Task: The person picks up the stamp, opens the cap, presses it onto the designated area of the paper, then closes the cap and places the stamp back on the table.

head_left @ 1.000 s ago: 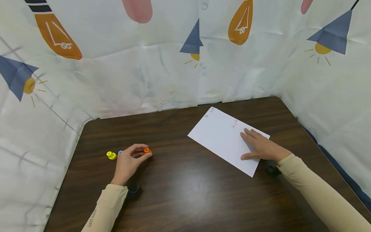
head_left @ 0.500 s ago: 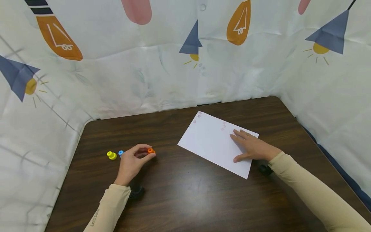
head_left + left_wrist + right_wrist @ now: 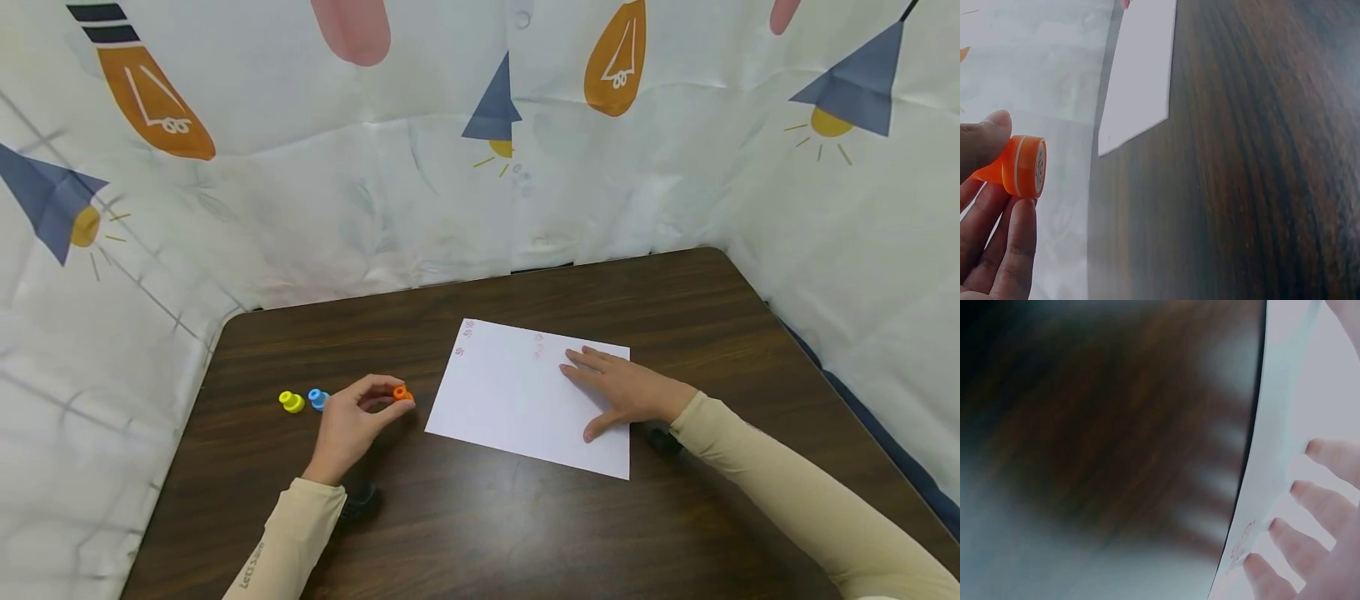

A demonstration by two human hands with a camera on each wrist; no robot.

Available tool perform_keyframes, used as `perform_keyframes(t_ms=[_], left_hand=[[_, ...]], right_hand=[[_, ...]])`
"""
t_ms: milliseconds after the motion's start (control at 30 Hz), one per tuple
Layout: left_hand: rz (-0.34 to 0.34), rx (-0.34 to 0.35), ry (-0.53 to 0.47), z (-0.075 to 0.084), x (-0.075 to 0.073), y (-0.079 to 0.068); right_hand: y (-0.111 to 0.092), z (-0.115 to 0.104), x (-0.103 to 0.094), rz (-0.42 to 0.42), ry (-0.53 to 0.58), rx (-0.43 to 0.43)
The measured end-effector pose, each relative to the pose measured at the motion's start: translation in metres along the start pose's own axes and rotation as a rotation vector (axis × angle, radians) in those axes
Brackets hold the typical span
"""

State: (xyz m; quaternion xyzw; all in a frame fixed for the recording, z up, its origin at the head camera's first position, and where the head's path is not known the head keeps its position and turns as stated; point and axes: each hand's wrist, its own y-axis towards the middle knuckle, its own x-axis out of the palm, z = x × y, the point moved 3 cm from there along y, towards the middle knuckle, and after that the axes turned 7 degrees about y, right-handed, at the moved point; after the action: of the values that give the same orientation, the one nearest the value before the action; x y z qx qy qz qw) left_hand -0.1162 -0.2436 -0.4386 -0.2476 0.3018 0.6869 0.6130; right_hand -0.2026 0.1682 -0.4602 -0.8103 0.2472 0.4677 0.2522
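Between thumb and fingers, my left hand [image 3: 351, 427] pinches an orange toy stamp [image 3: 402, 393]. In the left wrist view the stamp [image 3: 1025, 166] is turned sideways, its round patterned face toward the right. My right hand [image 3: 621, 390] lies with spread fingers on a white sheet of paper [image 3: 502, 400]. Small red printed marks [image 3: 467, 328] show at the paper's far left corner, with fainter ones [image 3: 538, 346] near its far edge. The right wrist view shows the fingers [image 3: 1329, 506] over the sheet, beside a red mark [image 3: 1243, 540].
A yellow stamp [image 3: 292, 402] and a blue stamp [image 3: 318, 399] stand on the dark wooden table [image 3: 480, 533], left of my left hand. A white curtain [image 3: 360, 192] with lamp prints hangs behind the table and along both sides.
My right hand has slid the paper leftward and nearer, turning it clockwise to lie straighter. My left hand has shifted slightly right with the orange stamp, bringing the blue one into full view.
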Motion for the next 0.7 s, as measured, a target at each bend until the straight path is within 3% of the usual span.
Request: perform_keyframes(t_ms=[300,700], left_hand=[[0.0,0.036,-0.012,0.007,0.003,-0.003],[-0.001,0.05,-0.019,0.008,0.007,-0.008]], right_hand=[[0.009,-0.02,0.004,-0.047,-0.024,-0.126],[0.02,-0.036,0.009,-0.143,-0.066,-0.219]])
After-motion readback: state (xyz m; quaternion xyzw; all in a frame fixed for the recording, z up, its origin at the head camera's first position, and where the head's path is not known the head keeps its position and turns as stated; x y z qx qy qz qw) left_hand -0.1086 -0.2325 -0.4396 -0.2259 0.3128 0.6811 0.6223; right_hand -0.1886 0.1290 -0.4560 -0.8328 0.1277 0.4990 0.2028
